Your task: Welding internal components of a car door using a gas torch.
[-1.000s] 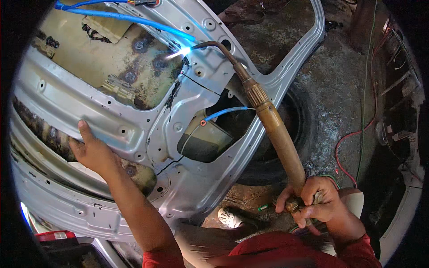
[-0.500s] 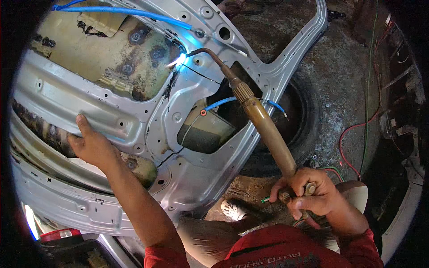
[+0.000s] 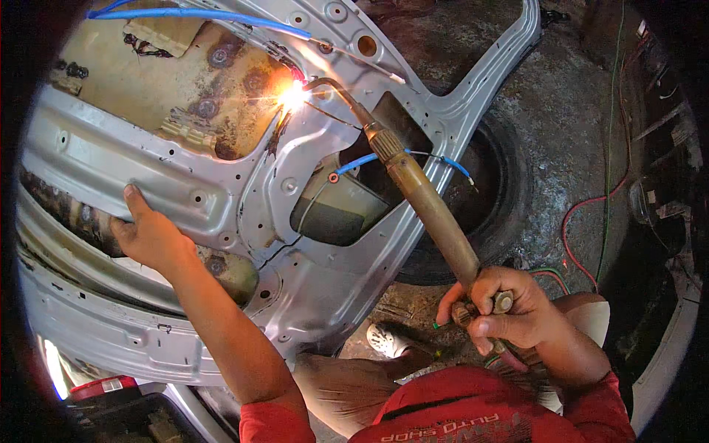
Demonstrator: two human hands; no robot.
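My right hand is wrapped around the valve end of a brass gas welding torch. The torch slants up and left, and its bent tip meets the edge of a silver car body panel. At that tip glows a bright orange-white spot with sparks, hiding the metal right there. My left hand grips a cross rib of the panel beside an opening, one digit stretched along the top and the other fingers mostly hidden at the edge. A dark crack or seam runs across the panel lower down.
Blue tubing lies over the panel's top, and a shorter blue tube crosses its opening. A tire lies beneath the panel's right side. Red hose and green hose trail across the floor at right.
The glow at the torch tip has turned from blue-white to orange-white with sparks. The torch and right hand have shifted slightly left and up. My left hand stays on the panel.
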